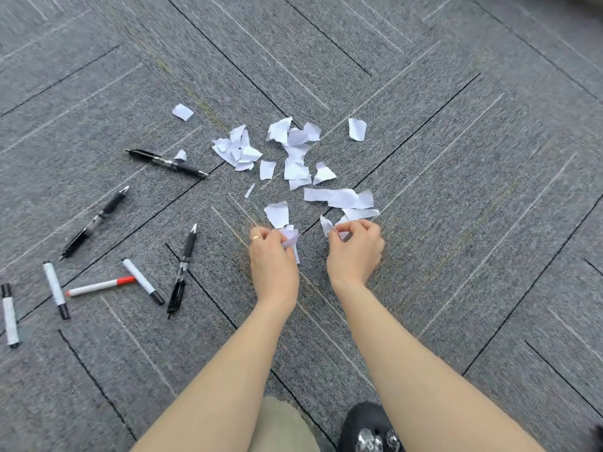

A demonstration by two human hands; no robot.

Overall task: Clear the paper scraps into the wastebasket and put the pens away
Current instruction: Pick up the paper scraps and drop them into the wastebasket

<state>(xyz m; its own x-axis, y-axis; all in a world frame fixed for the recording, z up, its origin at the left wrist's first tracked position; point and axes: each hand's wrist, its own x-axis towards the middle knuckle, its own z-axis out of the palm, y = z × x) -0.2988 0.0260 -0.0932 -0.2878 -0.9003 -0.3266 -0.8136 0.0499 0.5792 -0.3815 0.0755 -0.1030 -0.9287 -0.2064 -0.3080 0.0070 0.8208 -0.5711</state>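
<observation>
A: Where r the pens?
B: Pens (98, 252) lie on the carpet (456, 190), left of the paper scraps (293, 158).
A: Hands?
B: Left hand (272, 256), near side of scraps, fingers curled round a few bits. Right hand (355, 247) beside it, fingertips pinching one bit.

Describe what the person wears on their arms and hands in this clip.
Both forearms are bare, with no sleeves in view. The left hand has a gold-coloured ring on one of its fingers. The right hand shows no ring, glove or watch.
</observation>
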